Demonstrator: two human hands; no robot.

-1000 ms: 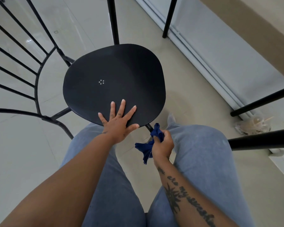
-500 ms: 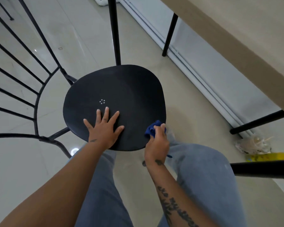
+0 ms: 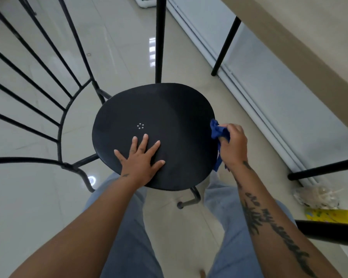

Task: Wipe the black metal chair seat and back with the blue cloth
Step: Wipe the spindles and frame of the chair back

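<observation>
The black metal chair seat (image 3: 165, 113) is round, with a ring of small holes at its middle. Its back of thin black bars (image 3: 48, 93) fans out to the left. My left hand (image 3: 141, 159) lies flat on the near part of the seat, fingers spread. My right hand (image 3: 232, 145) grips the bunched blue cloth (image 3: 218, 132) against the seat's right edge, and a tail of cloth hangs down below the hand.
A beige table top (image 3: 309, 43) with black legs (image 3: 225, 47) stands close on the right. A vertical black pole (image 3: 160, 39) rises behind the seat. A clear plastic bag (image 3: 317, 195) and a yellow packet (image 3: 333, 216) lie on the glossy tiled floor at right. My jeans-clad legs (image 3: 129, 237) are below.
My right hand with the cloth has risen from between my knees and moved along the seat's right rim. My left hand stays flat on the seat. The view has tilted up.
</observation>
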